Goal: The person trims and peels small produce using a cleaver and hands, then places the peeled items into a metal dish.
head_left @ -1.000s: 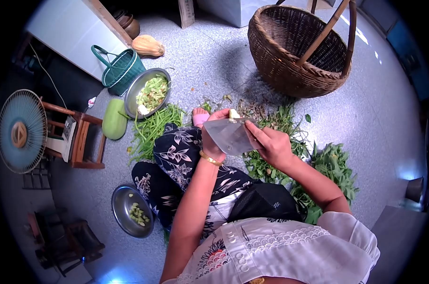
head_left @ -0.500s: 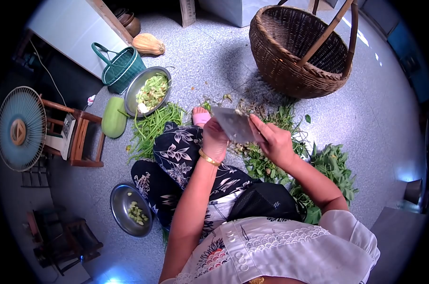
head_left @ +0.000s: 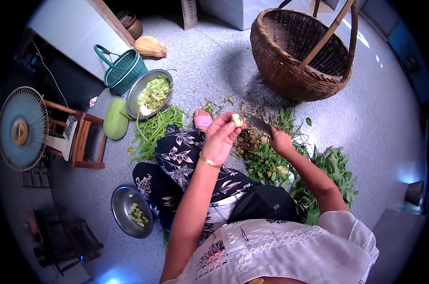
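Between the thumb and fingers of my left hand (head_left: 218,143) is a small, pale whitish-green vegetable piece (head_left: 237,120); its exact kind I cannot make out. My right hand (head_left: 281,141) is closed round the handle of a cleaver (head_left: 260,125), whose dark blade points left, a little apart from the piece. Below both hands lies a heap of leafy trimmings (head_left: 259,158) on the floor. The steel bowl (head_left: 117,218) by my knee contains several pale green cut pieces (head_left: 137,215).
A large wicker basket (head_left: 276,71) stands ahead on the right. Ahead on the left are a bowl of greens (head_left: 165,78), green stalks (head_left: 150,135), a green gourd (head_left: 116,120), a green basket (head_left: 124,73) and a pumpkin (head_left: 150,47). Leafy bunches (head_left: 330,175) lie right; a fan (head_left: 22,130) stands left.
My right hand has moved down and right with the cleaver, away from my left hand. The blade was broad to view in front of my left hand; now the pale piece shows there.
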Demonstrator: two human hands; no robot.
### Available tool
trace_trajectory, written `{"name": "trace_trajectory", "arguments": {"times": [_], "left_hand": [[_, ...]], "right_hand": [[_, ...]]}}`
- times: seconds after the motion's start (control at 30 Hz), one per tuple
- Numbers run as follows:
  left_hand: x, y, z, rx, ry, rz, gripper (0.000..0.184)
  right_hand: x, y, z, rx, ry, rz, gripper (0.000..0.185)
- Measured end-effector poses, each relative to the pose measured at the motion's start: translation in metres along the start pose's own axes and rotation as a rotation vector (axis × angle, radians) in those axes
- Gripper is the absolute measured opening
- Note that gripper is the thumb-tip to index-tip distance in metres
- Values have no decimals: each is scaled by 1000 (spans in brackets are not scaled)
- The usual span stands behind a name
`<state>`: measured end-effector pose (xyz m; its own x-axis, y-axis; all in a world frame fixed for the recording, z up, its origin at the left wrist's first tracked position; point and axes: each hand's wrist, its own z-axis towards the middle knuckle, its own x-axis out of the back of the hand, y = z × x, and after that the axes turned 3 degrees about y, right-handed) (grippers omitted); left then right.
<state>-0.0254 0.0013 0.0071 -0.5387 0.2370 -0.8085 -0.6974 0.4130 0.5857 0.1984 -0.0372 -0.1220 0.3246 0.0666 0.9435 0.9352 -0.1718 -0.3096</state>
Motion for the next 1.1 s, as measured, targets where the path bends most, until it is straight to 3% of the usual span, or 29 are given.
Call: {"name": "trace_trajectory", "arguments": {"times": [0.13,0.2,0.27,0.3,0.33,0.43,0.5,0.53,0.6,0.7,0.9,0.97,1.03,1.1], "left_hand": [[-3,0,1,5,-15,-6,22],[-4,-1,1,2,-16,-5,21],[-3,-2,1,1,-18,0,21],[-2,-3,1,-18,-28,7,21],[-2,-3,2,-37,-38,14,21],[-2,-4,2,-81,16,31,20],[-3,-4,2,-102,41,75,19],[-4,-3,2,-126,65,121,18],[-8,-3,1,-140,86,158,17],[-9,-5,0,-180,107,240,17],[0,-5,0,-180,93,307,19],[0,-5,1,-71,73,196,20],[1,-5,2,-29,43,113,20],[3,-4,1,7,18,32,21]], "right_hand": [[-73,55,-6,-9,-79,-194,33],[-86,72,-8,51,-78,-239,31],[-83,71,-6,15,-294,-276,24],[-81,68,-3,33,-223,-311,18],[-71,55,4,15,-178,-208,18],[9,-14,18,144,184,561,20],[55,-57,14,135,169,1124,23],[80,-75,7,136,173,1124,23],[117,-102,-6,379,252,1050,21],[127,-123,-12,452,333,992,17],[117,-123,-7,447,370,991,6],[116,-124,-8,423,369,1022,6],[115,-126,-9,273,254,1250,6],[110,-116,-5,245,217,1235,7]]}}
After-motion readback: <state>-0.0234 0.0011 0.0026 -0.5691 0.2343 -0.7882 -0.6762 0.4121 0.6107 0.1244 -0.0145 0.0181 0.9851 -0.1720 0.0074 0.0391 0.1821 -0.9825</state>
